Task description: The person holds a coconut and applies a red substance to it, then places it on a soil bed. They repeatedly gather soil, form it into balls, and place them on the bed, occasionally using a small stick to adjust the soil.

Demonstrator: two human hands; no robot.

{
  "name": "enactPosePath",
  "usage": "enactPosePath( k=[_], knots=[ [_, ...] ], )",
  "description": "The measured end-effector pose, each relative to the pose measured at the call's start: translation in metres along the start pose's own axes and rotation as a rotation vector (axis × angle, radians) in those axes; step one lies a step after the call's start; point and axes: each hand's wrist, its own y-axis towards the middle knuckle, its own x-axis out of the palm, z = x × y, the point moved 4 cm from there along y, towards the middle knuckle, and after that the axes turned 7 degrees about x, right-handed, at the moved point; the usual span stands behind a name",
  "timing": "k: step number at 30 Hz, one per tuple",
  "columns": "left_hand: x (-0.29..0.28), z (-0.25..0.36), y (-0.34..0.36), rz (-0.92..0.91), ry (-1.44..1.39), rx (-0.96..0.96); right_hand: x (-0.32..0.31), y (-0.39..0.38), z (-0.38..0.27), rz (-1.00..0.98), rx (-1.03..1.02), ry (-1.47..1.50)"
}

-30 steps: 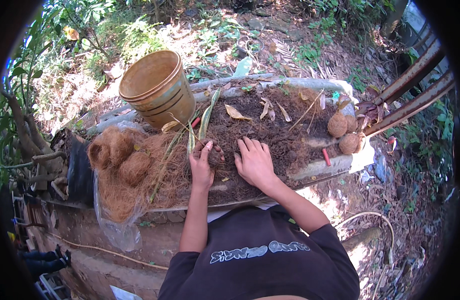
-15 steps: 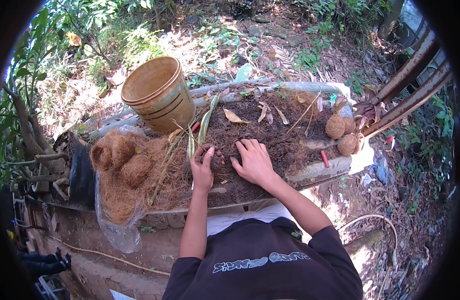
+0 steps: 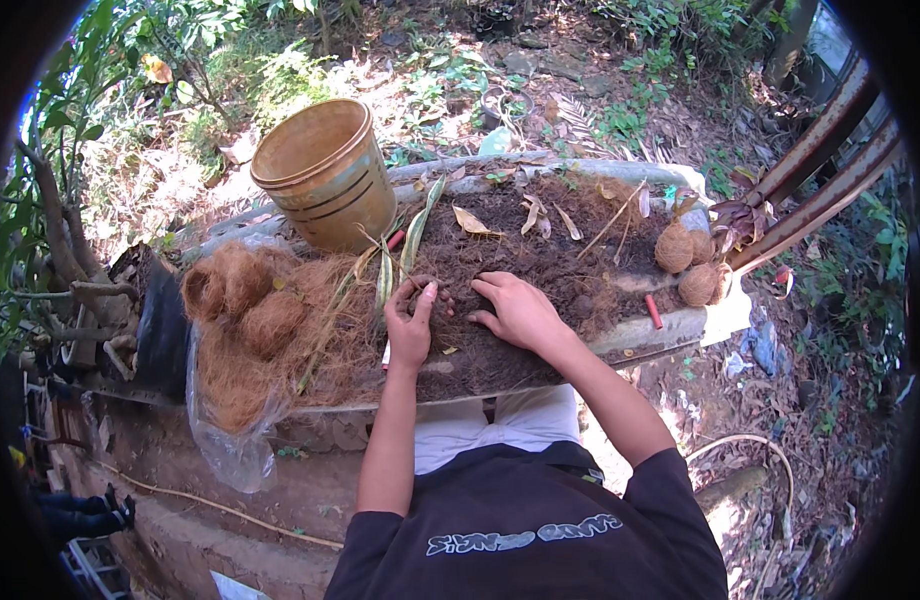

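Observation:
A heap of dark soil (image 3: pixel 520 250) with dry leaves lies on a long grey board (image 3: pixel 640 335). My left hand (image 3: pixel 412 322) rests on the soil with its fingers curled into it, next to a few long green plant leaves (image 3: pixel 400 255). My right hand (image 3: pixel 515 310) lies flat on the soil with fingers spread, just right of the left hand. Neither hand clearly holds anything but loose soil.
A tan plastic pot (image 3: pixel 325 170) stands at the back left of the board. Brown coconut fibre (image 3: pixel 245 320) on a clear plastic sheet fills the left end. Two coconut husks (image 3: pixel 685 265) and a small red object (image 3: pixel 654 312) lie at the right. Rusty metal bars (image 3: pixel 830 150) rise at right.
Both hands stay on the soil heap; the right hand's fingers have drawn a little closer together and toward the left hand. The view has shifted slightly.

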Motion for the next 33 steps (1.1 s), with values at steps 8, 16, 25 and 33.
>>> enactPosePath(
  k=[8, 16, 25, 33],
  knots=[
    [0.007, 0.005, -0.001, -0.018, 0.036, -0.030, -0.014, 0.009, 0.022, -0.077, -0.106, 0.066],
    [0.006, 0.005, -0.001, -0.027, 0.063, -0.014, -0.047, -0.012, 0.013, -0.035, 0.088, 0.291],
    [0.009, 0.005, -0.002, -0.016, 0.062, -0.034, -0.037, -0.016, 0.016, -0.055, 0.174, 0.317],
    [0.009, 0.005, -0.003, -0.028, 0.171, -0.019, -0.054, -0.005, 0.014, 0.033, 0.221, 0.431]
  ],
)
